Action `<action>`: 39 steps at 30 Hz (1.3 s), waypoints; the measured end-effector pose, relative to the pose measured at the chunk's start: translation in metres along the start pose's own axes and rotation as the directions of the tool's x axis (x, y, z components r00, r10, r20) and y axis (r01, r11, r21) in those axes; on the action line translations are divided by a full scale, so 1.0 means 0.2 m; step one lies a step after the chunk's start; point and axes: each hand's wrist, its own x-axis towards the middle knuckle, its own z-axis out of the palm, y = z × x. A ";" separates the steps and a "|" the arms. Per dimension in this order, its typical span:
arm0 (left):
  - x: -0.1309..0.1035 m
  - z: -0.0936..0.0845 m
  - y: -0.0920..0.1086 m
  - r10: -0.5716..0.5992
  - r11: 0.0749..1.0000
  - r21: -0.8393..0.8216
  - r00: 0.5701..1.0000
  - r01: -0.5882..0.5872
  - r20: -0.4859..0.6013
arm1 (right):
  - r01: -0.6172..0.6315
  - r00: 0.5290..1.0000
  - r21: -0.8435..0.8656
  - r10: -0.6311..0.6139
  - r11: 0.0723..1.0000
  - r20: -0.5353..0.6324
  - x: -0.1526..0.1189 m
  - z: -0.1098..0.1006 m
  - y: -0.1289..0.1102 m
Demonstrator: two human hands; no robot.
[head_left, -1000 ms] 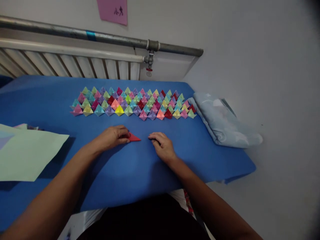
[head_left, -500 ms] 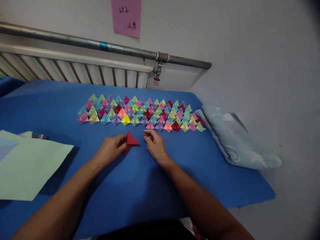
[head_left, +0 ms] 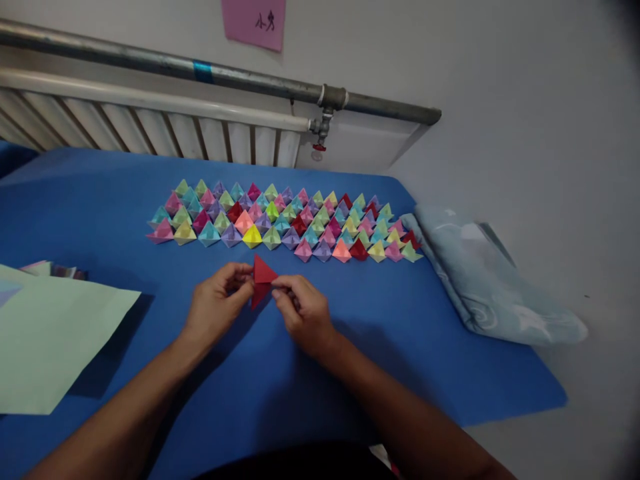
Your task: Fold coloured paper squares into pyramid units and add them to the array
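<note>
A folded red paper piece [head_left: 263, 272], shaped like a triangle with a second flap below, is held up between my two hands. My left hand [head_left: 215, 300] pinches its left edge between thumb and fingers. At its right corner, my right hand [head_left: 306, 310] has closed thumb and fingertips on the paper. Just beyond the hands, several rows of small folded paper boats [head_left: 252, 237] in many colours stand on the blue surface [head_left: 240, 413].
Large pale green paper sheets [head_left: 65, 340] lie at the left, their edge raised. A folded light blue blanket [head_left: 495, 287] rests at the right by the wall. Behind the surface run a white radiator [head_left: 165, 137], a metal pipe [head_left: 260, 80] and a valve [head_left: 320, 137].
My right hand has moved left and taken hold of the red paper's right corner; before, it was apart from it. The red paper has turned slightly upright. The view has shifted a little.
</note>
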 end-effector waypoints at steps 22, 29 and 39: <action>-0.01 0.03 0.04 -0.094 0.922 -0.331 0.947 0.199 0.308 | -0.451 0.893 0.370 0.406 0.812 0.195 0.06 0.02 0.05; 0.00 0.02 -0.03 -0.009 0.994 -0.108 0.994 0.021 0.110 | -0.061 0.994 0.061 0.067 0.996 -0.089 0.01 -0.02 0.00; -0.03 0.04 -0.04 0.174 0.936 0.296 0.982 -0.190 0.078 | 0.336 0.942 -0.406 -0.314 0.850 0.122 -0.03 0.02 -0.02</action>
